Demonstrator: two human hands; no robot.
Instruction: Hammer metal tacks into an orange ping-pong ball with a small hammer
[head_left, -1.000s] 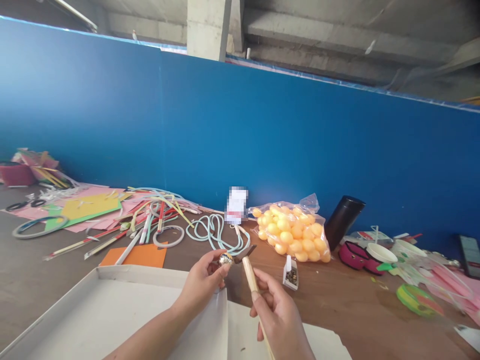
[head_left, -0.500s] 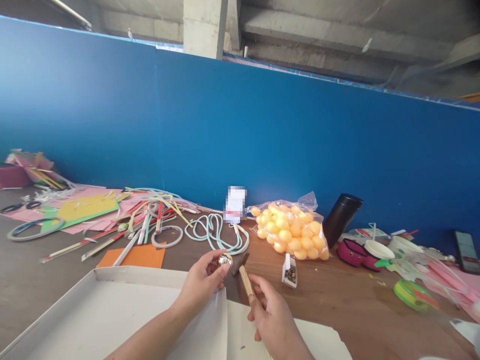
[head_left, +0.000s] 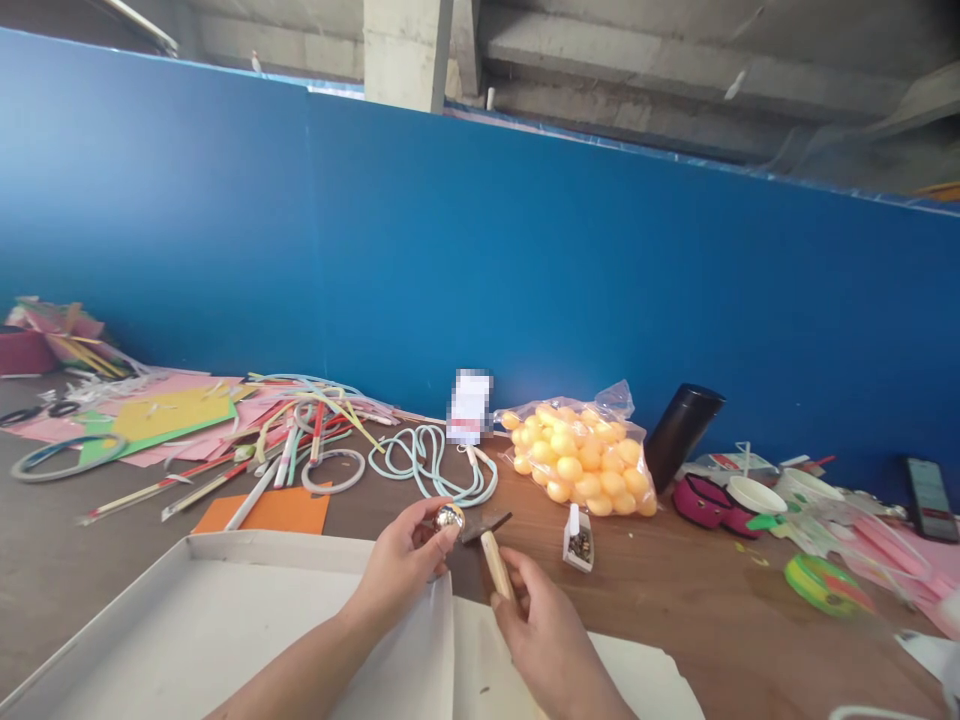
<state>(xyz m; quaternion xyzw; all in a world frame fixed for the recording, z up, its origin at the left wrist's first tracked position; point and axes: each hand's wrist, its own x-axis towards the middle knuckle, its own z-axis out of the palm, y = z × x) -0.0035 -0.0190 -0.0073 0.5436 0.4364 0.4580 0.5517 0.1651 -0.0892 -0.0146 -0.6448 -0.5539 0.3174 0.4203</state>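
Note:
My left hand is closed, pinching a shiny silver ball between thumb and fingers above the edge of a white box lid. My right hand is wrapped round the pale wooden handle of a small hammer. Its dark metal head points up and lies close to the right side of the ball; whether they touch I cannot tell. Beneath the right hand is a cream-coloured sheet of card. To the right of the hammer sits a small open box of tiny metal pieces.
Behind my hands lie a coiled light-blue rope and a clear bag of orange balls. A black bottle leans by the blue partition. Paper, tubes and an orange sheet spread leftward; a green-yellow tape roll lies right.
The hammer has turned in my right hand, so its head now lies more crosswise beside the ball. My left hand keeps the ball in nearly the same spot.

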